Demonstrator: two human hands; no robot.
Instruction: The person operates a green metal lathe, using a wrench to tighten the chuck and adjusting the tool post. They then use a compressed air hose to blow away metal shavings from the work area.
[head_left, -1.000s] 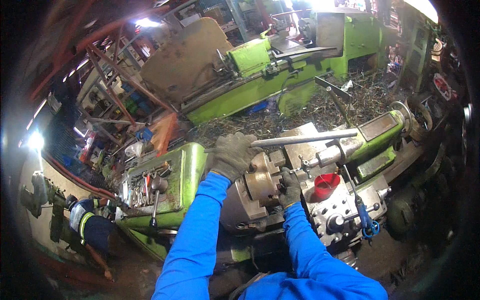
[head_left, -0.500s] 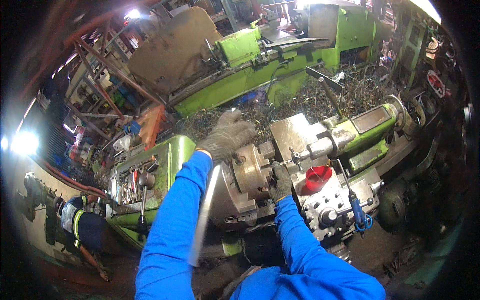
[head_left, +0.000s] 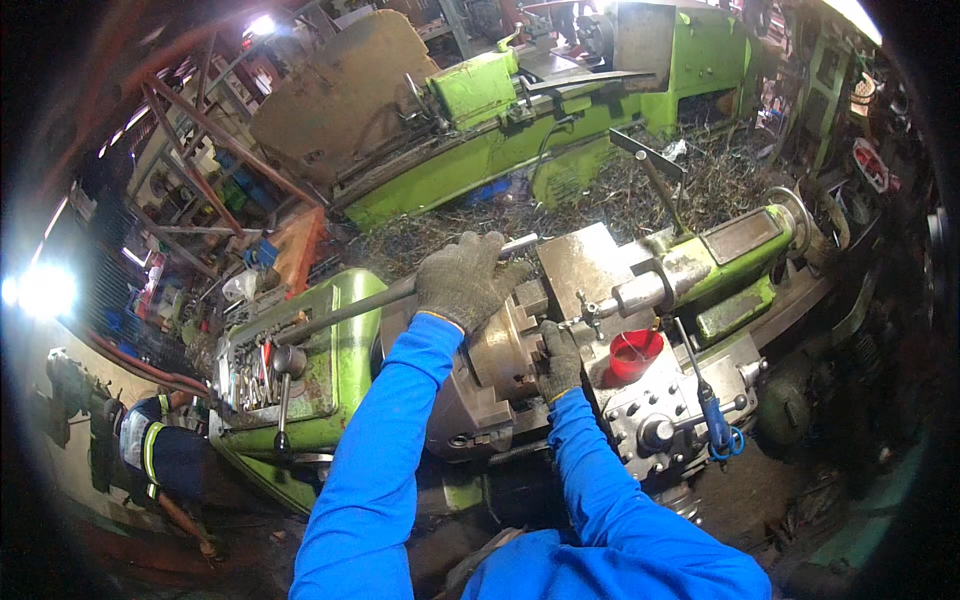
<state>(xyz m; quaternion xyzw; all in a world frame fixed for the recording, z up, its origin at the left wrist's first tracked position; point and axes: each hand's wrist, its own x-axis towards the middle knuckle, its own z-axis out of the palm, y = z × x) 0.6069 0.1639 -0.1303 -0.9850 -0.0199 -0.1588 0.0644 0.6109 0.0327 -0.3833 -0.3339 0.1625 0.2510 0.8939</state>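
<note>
My left hand (head_left: pixel 468 278), in a dark grey work glove, is closed round a long metal bar (head_left: pixel 350 314) above a lathe chuck (head_left: pixel 502 348). One end of the bar reaches left over the green headstock (head_left: pixel 355 300); its pale other end shows past my fingers. At the chuck's right face, beside its stepped jaws, my gloved right hand (head_left: pixel 562 358) is closed with the thumb up. What its fingers hold is hidden. Close to its right are the tailstock (head_left: pixel 715 255) and a red cup (head_left: pixel 635 355) on the carriage.
Several small tools (head_left: pixel 255 375) lie on the headstock top near an upright lever (head_left: pixel 288 390). A blue-handled tool (head_left: pixel 718 425) leans by the tool post (head_left: pixel 656 432). Metal shavings (head_left: pixel 590 205) pile up behind, before a second green lathe (head_left: pixel 480 160). At far left a person (head_left: pixel 160 445) bends over.
The bar, a bright blur hanging down beside my left forearm before, now lies across the headstock. My left hand has moved slightly right and closed on it. My right hand stays at the chuck.
</note>
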